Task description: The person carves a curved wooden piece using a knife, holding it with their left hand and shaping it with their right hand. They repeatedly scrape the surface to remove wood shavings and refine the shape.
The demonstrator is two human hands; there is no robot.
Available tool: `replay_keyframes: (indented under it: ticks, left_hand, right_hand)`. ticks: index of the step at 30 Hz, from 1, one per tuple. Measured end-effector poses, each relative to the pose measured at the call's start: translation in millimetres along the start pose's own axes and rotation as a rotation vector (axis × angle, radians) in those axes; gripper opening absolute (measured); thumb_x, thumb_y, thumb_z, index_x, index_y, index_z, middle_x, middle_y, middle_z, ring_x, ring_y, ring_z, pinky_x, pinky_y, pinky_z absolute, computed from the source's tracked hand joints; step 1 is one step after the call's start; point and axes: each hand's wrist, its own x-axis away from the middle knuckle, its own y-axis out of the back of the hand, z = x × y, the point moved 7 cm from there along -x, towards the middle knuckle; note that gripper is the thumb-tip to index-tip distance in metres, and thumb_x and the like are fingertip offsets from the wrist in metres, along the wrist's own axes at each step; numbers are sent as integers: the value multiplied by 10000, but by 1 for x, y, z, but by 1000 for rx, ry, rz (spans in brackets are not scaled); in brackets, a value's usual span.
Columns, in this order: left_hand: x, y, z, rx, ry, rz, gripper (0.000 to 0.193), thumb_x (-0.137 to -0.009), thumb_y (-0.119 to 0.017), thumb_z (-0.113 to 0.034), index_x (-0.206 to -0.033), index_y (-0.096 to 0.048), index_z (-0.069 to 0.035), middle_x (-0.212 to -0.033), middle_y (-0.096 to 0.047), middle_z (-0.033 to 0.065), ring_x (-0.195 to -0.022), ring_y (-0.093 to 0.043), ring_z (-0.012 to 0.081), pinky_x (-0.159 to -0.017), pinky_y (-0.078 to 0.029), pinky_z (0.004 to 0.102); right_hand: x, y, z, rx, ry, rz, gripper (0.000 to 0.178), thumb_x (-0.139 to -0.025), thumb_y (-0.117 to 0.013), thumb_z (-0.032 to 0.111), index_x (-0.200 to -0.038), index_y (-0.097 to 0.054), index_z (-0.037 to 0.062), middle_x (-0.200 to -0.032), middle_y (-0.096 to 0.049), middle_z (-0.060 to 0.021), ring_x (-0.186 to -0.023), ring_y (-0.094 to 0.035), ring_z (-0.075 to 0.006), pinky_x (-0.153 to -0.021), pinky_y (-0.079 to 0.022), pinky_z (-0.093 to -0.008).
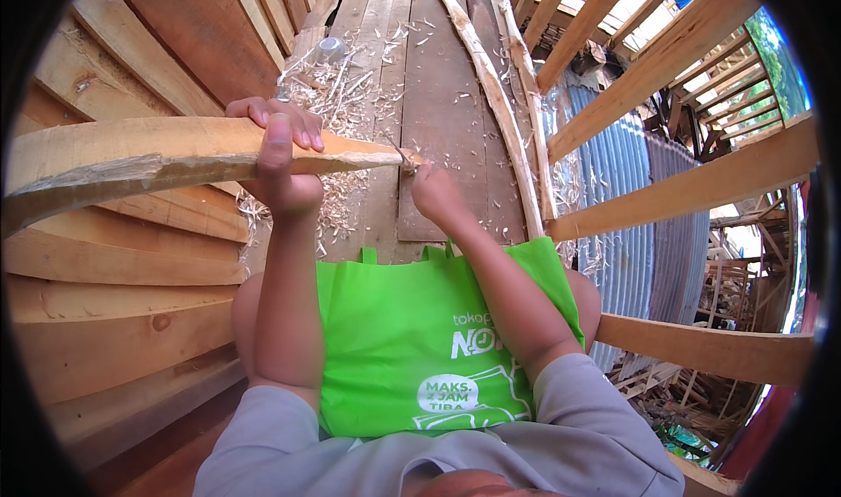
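Observation:
A long, pale wooden piece (pixel 149 151) reaches from the left edge across in front of me, its right end tapering to a point. Wrapped around it near the taper is my left hand (pixel 285 160), the thumb on the near side. My right hand (pixel 441 195) is closed on what looks like a small knife (pixel 409 159), its thin dark blade at the pointed tip of the wood. Most of the handle is hidden by the fingers. Over my lap lies a green cloth bag (pixel 385 339), below both forearms.
Curled wood shavings (pixel 337 195) litter the plank floor (pixel 438 129). A clear cup (pixel 330 50) lies among them. Two peeled poles (pixel 491 85) stretch along the right side, beside a slatted railing (pixel 683 186). Stacked boards (pixel 131 269) form the left wall. Corrugated metal sheets (pixel 618 208) show beyond the railing.

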Motion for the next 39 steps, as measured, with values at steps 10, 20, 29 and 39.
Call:
replay_keyframes:
  ticks: [10,20,29,39]
  left_hand:
    - [-6,-9,6,28,75,78,214,-877,-588,-188,-921,-401,-93,-651,-452,31,-556,-457,127,-580,-422,290]
    - [-4,-17,2,24,75,100,191,-903,-547,-204,-909,-396,-87,-615,-445,39,-523,-453,135,-561,-418,301]
    - [-4,-24,6,-48,97,132,220,-883,-555,-259,-893,-394,-111,-612,-426,33,-542,-432,134,-582,-398,288]
    - [-2,-20,7,-79,101,123,223,-875,-553,-277,-900,-392,-125,-609,-412,26,-551,-421,128,-598,-385,281]
  right_hand:
    - [-27,3,-32,81,8,-160,663,-1013,-283,434,-963,-670,-102,-971,-652,-347,-961,-620,-533,-897,-474,-563]
    - [-50,14,-45,-46,-25,-18,521,-1010,-450,479,-909,-657,11,-647,-585,-99,-482,-545,-225,-446,-432,-402]
    - [-45,-14,-88,-430,-391,198,398,-1021,-399,442,-841,-525,111,-573,-370,26,-408,-282,-99,-380,-211,-307]
    - [-7,-7,-31,-434,-405,277,538,-927,-460,648,-764,-453,136,-608,-359,27,-421,-247,-82,-394,-168,-292]
